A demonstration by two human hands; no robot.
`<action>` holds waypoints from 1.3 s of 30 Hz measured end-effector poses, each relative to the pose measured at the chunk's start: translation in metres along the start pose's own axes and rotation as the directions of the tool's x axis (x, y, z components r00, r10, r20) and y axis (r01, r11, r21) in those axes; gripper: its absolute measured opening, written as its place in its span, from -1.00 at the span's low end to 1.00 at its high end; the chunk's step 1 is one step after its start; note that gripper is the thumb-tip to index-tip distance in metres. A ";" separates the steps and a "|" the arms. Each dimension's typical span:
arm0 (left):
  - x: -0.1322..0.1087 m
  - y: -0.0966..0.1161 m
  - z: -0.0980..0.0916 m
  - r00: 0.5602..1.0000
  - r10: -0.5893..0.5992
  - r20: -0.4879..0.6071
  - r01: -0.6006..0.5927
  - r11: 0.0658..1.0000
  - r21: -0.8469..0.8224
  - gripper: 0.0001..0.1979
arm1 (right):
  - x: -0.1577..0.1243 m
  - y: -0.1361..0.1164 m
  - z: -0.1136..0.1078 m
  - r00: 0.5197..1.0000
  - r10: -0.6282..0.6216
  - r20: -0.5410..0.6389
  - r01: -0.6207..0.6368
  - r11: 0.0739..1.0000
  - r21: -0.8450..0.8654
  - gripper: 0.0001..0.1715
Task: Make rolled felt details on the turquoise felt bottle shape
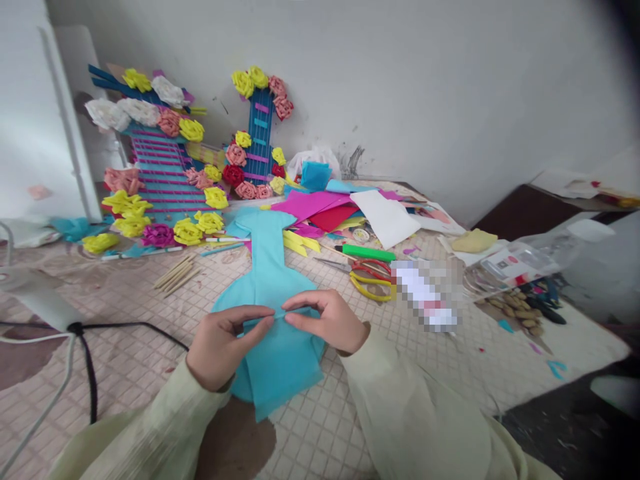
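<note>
A light blue shape (273, 247) with a narrow neck and a wide round body lies on the table in front of me. Over its body is a thin light blue sheet (283, 370), its lower end hanging past the round edge. My left hand (225, 340) pinches the sheet's upper edge between thumb and fingers. Close beside it, my right hand (327, 320) pinches the same edge, the fingertips of both hands nearly touching. The part of the shape under the sheet is hidden.
Scissors (373, 277), a green marker (367, 253) and a pixelated object (425, 293) lie right of the shape. Wooden sticks (177, 275) and a white device with cables (40, 300) are left. Flower-decorated pieces (259, 143) stand behind, near colored paper (313, 203). A plastic bottle (530, 260) lies right.
</note>
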State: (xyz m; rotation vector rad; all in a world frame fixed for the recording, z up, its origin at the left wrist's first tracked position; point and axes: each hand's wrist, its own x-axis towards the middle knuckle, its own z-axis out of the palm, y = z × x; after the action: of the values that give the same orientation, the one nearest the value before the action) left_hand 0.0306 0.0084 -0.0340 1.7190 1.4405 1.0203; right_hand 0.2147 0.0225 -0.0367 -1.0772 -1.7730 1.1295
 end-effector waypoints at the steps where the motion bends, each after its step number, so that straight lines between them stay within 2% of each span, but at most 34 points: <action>1: 0.000 0.000 0.000 1.000 0.013 0.015 -0.013 1.000 0.013 -0.86 | 0.000 0.000 0.000 0.999 -0.020 0.030 0.021 1.000 -0.023 -0.80; 4: 0.000 0.003 0.000 0.998 0.038 0.044 -0.039 0.999 0.033 -0.89 | -0.001 0.000 -0.002 0.989 -0.088 0.117 0.100 0.990 -0.101 -0.82; 6: 0.000 0.005 0.001 0.998 0.039 0.047 -0.039 0.999 0.000 -0.90 | -0.001 0.000 -0.002 0.986 -0.107 0.126 0.122 0.986 -0.117 -0.83; 13: 0.001 0.003 0.000 1.000 0.027 0.007 -0.026 0.996 -0.090 -0.91 | 0.000 0.000 -0.002 0.998 -0.046 0.037 0.044 0.997 0.065 -0.71; 15: 0.000 0.003 0.000 1.000 0.022 0.003 -0.021 0.994 -0.109 -0.91 | 0.001 0.000 -0.002 1.000 -0.026 0.016 0.024 0.996 0.086 -0.76; 21: 0.000 0.004 -0.001 0.999 0.019 0.027 -0.015 0.989 -0.144 -0.92 | 0.002 0.001 -0.001 1.000 -0.017 0.010 0.016 0.995 0.099 -0.77; 26: 0.002 0.000 -0.005 0.999 0.041 0.026 -0.038 0.993 -0.114 -0.91 | 0.003 0.001 -0.005 1.000 0.016 0.019 -0.017 0.999 0.036 -0.79; 36: 0.002 -0.002 -0.007 0.996 0.063 -0.055 -0.064 0.998 -0.008 -0.86 | 0.005 0.003 -0.007 0.992 0.034 -0.122 -0.026 0.998 0.064 -0.82; 39: 0.003 -0.002 -0.007 0.995 0.077 -0.057 -0.078 0.997 -0.001 -0.86 | 0.004 0.001 -0.008 0.995 -0.009 -0.099 0.010 1.000 0.015 -0.74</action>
State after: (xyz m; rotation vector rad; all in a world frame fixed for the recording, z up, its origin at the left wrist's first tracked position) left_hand 0.0243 0.0114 -0.0319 1.7684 1.4158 1.1208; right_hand 0.2208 0.0291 -0.0343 -1.0958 -1.6885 1.0641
